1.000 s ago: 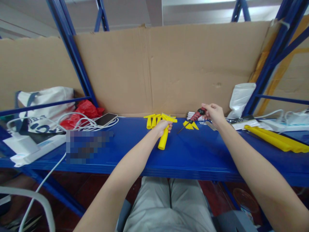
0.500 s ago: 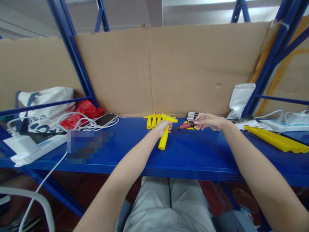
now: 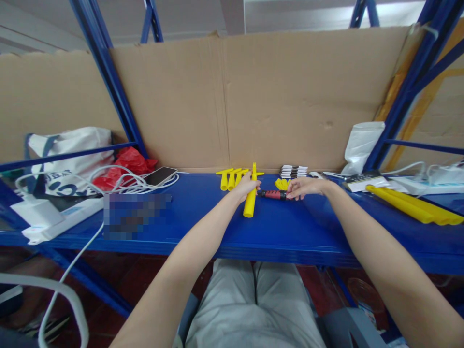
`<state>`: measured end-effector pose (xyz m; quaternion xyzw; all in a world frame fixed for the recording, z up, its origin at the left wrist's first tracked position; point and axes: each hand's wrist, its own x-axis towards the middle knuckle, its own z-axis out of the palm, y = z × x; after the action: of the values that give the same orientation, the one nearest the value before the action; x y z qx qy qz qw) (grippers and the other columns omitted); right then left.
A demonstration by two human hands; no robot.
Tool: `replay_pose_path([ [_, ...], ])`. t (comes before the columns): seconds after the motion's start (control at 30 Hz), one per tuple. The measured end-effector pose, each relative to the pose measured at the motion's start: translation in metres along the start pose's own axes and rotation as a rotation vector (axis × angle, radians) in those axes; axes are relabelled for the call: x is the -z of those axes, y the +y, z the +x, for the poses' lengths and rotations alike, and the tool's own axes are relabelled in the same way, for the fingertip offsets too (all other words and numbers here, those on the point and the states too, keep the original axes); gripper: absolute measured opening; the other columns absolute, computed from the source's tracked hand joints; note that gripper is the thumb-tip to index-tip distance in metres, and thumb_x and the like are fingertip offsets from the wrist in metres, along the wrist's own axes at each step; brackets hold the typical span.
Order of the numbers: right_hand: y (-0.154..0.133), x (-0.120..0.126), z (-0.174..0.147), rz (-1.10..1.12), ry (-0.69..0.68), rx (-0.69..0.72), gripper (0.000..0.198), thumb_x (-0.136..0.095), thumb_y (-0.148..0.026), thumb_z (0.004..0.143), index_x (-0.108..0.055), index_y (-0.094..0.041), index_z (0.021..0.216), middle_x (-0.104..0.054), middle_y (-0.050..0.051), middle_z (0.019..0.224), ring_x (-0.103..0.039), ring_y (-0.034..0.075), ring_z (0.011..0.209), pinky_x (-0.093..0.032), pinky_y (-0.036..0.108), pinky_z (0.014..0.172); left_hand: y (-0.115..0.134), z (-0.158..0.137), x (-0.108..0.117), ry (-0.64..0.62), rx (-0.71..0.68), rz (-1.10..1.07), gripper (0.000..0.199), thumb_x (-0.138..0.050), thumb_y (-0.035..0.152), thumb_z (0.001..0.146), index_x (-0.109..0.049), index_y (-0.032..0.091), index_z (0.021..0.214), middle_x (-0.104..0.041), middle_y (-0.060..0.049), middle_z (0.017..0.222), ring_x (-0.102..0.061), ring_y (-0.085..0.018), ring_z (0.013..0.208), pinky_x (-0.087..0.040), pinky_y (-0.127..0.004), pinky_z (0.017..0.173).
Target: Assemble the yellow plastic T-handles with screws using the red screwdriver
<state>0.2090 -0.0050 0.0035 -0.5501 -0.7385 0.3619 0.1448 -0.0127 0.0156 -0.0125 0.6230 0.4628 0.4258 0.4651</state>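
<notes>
My left hand [image 3: 246,187] is closed around a yellow T-shaped plastic piece [image 3: 249,207], whose tubular stem points toward me. Its crosspiece now appears nearly end-on above my fingers. In my right hand [image 3: 304,187] is a screwdriver with a red and black handle [image 3: 272,195], gripped by its rear end. It lies level, pointing left at the yellow piece near my left fingers; whether its tip touches is hidden. Several similar yellow T-shaped pieces [image 3: 224,180] stand in a row just behind my left hand. Small yellow parts [image 3: 282,183] lie behind the screwdriver.
A stack of white and black pieces [image 3: 293,171] sits by the cardboard wall [image 3: 290,96]. Long yellow tubes [image 3: 409,205] and a white power strip [image 3: 427,185] are on the right. A phone [image 3: 161,177], coiled white cables [image 3: 126,186] and a cloth bag [image 3: 72,162] occupy the left.
My left hand has turned the yellow piece, so its crosspiece went from sideways to nearly end-on. The screwdriver has levelled out and moved slightly left and down with my right hand.
</notes>
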Motion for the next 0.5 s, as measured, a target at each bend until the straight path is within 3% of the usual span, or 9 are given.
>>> replay_pose_path([
  [0.13, 0.001, 0.004, -0.002, -0.046, 0.047, -0.005, 0.036, -0.068, -0.046, 0.06, -0.061, -0.016, 0.078, -0.066, 0.005, 0.076, -0.059, 0.013, 0.064, -0.046, 0.022, 0.055, 0.0, -0.002, -0.004, -0.004, -0.255, 0.284, 0.066, -0.046, -0.002, 0.068, -0.039, 0.017, 0.131, -0.06, -0.009, 0.112, -0.06, -0.015, 0.09, -0.047, -0.029, 0.082],
  [0.23, 0.007, 0.012, -0.001, -0.123, 0.286, -0.021, 0.019, -0.058, -0.032, 0.071, -0.062, -0.015, 0.08, -0.067, 0.006, 0.078, -0.061, 0.015, 0.068, -0.046, 0.022, 0.057, 0.006, -0.003, -0.009, -0.003, -0.409, 0.514, 0.066, -0.048, -0.004, 0.065, -0.045, 0.013, 0.129, -0.052, -0.009, 0.127, -0.049, -0.019, 0.115, -0.036, -0.028, 0.099],
  [0.37, 0.027, 0.026, 0.001, -0.422, 0.721, -0.127, 0.021, -0.049, -0.019, 0.074, -0.066, -0.013, 0.084, -0.068, 0.01, 0.089, -0.062, 0.02, 0.085, -0.046, 0.026, 0.073, 0.015, -0.001, -0.013, -0.037, -0.452, 0.7, 0.066, -0.048, -0.005, 0.064, -0.047, 0.013, 0.128, -0.05, -0.007, 0.129, -0.045, -0.018, 0.12, -0.031, -0.026, 0.103],
  [0.43, 0.04, 0.031, 0.002, -0.525, 0.805, -0.199, 0.027, -0.048, -0.019, 0.074, -0.067, -0.014, 0.093, -0.066, 0.011, 0.099, -0.06, 0.023, 0.094, -0.044, 0.029, 0.08, 0.019, 0.001, -0.013, -0.046, -0.421, 0.738, 0.065, -0.049, -0.005, 0.064, -0.048, 0.013, 0.127, -0.05, -0.006, 0.129, -0.045, -0.018, 0.12, -0.032, -0.025, 0.102],
  [0.5, 0.053, 0.033, 0.003, -0.564, 0.793, -0.29, 0.032, -0.05, -0.024, 0.074, -0.067, -0.017, 0.1, -0.065, 0.01, 0.103, -0.059, 0.025, 0.098, -0.044, 0.031, 0.081, 0.021, 0.003, -0.013, -0.033, -0.369, 0.748, 0.064, -0.05, -0.004, 0.065, -0.049, 0.014, 0.126, -0.052, -0.006, 0.127, -0.047, -0.018, 0.118, -0.034, -0.026, 0.101],
])
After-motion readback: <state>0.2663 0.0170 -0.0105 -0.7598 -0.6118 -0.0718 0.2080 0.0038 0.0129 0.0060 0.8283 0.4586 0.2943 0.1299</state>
